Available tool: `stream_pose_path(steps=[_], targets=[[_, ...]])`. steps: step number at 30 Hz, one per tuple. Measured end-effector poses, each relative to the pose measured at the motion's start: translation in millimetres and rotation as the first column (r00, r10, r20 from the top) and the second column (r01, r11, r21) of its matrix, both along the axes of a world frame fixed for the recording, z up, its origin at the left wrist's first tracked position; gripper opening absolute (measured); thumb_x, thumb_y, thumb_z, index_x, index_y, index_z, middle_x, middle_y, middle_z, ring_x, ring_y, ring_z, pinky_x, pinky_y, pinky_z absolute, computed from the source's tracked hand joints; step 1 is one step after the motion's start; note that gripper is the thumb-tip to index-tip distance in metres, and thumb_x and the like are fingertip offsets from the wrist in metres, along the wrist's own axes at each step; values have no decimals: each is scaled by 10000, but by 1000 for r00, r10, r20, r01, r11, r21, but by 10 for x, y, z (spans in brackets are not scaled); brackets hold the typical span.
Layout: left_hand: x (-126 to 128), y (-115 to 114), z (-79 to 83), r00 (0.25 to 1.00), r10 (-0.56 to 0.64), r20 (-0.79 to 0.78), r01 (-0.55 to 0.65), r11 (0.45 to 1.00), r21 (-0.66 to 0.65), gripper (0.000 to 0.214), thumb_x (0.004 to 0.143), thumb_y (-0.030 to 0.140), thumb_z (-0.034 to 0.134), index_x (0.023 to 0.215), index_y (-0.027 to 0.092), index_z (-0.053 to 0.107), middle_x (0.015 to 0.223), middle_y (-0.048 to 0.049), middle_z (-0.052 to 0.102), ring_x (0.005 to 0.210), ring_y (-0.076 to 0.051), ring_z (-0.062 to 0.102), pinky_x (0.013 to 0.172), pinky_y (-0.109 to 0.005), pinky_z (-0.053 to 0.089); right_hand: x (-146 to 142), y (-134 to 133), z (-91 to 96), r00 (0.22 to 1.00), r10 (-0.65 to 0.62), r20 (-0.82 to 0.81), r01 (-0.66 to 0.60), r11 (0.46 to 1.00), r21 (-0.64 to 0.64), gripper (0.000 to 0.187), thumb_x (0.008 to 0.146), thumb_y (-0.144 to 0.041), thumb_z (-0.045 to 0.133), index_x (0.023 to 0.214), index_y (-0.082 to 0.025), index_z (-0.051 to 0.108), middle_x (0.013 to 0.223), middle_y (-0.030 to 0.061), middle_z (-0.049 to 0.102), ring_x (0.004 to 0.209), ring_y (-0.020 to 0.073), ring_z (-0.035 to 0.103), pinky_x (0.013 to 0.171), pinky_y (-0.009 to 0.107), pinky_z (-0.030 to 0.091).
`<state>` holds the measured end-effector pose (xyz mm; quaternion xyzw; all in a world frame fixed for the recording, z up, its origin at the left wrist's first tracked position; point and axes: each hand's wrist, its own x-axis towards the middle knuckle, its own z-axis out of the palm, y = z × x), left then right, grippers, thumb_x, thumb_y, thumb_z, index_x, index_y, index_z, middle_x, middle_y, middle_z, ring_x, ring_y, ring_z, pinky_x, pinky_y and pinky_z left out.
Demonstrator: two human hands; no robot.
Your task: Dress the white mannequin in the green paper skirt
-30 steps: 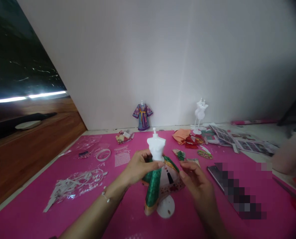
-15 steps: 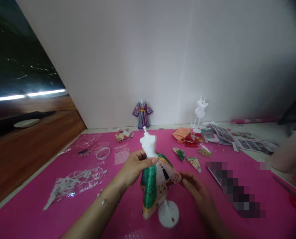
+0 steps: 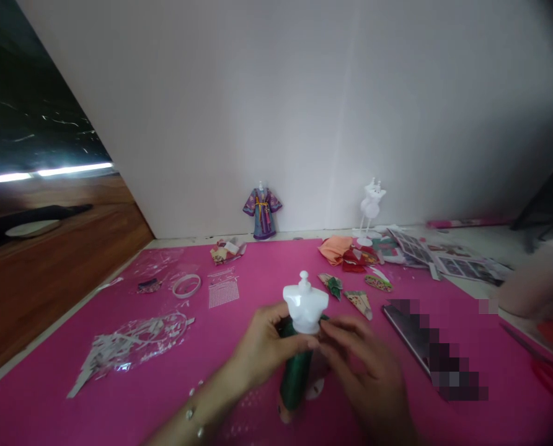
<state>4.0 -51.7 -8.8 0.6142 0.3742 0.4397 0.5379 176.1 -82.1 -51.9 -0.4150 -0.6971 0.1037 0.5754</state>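
One glossy, armless white miniature dress form (image 3: 305, 303), upright | left grip (image 3: 268, 348): grasping its waist, thumb across a tubular green fabric skirt (image 3: 296, 381) | right grip (image 3: 368, 365): at waist's opposite side, blurred, hold unclear

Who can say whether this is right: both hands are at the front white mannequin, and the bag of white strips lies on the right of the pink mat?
Wrong side: the head view shows the bag on the left of the mat; the left hand and right hand are at the mannequin.
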Motion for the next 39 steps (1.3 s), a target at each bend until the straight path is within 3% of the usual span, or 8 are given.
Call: stream_pose_path(steps=[5,10,13,18,26,31,36,39], targets=[[15,-61,-18,995,66,-79,-57,992,112,172,664,201,804,815,165,730,748,22,651,718,-153,557,684,-233,442,-26,17,-31,998,-63,21,60,993,103,201,840,-153,653,1016,-232,711,940,51,715,839,186,693,703,259,590],[-20,-118,54,988,-47,-150,64,991,115,242,734,123,703,972,165,705,819,7,669,768,-157,573,695,-228,440,-4,39,9,998,-56,12,54,994,96,200,845,-138,657,1019,-220,708,950,48,705,854,157,684,728,220,576],[-19,-119,77,997,-64,-42,67,995,79,240,767,74,648,978,184,671,867,-1,692,825,-156,606,742,-229,462,2,52,23,999,-29,23,27,996,89,201,828,-140,681,1005,-231,707,939,34,705,832,147,687,704,202,576],[-17,-75,22,978,-90,188,91,996,2,344,728,98,741,1028,202,606,900,-4,715,804,-132,647,784,-241,488,-17,67,51,999,9,-40,-7,999,54,204,824,-144,677,999,-248,697,948,22,715,861,149,690,738,208,576],[-53,-67,38,995,64,79,-75,986,149,143,675,131,787,792,155,710,975,-66,683,959,-213,634,888,-317,467,-35,42,111,997,30,-68,-33,999,-36,185,813,-151,683,964,-256,705,961,10,741,885,159,700,779,223,564],[-32,-88,76,992,76,106,-87,990,110,178,685,151,794,856,152,744,958,-71,702,953,-220,644,892,-322,481,-56,51,150,995,54,-88,-58,997,-43,190,814,-144,682,949,-274,713,973,-8,739,900,142,693,786,198,549],[1,-135,96,973,172,153,-176,984,18,427,622,74,806,1016,195,693,955,-26,754,968,-190,677,904,-272,495,-70,60,154,986,78,-144,-93,991,-99,181,824,-152,668,951,-273,715,986,-2,740,924,151,690,788,204,548],[8,-182,103,974,188,123,-192,981,22,500,662,60,766,1122,210,639,921,-21,769,942,-180,695,827,-238,524,-74,55,153,985,73,-159,-92,989,-119,159,814,-162,677,930,-261,717,981,12,739,932,168,689,773,218,552]])
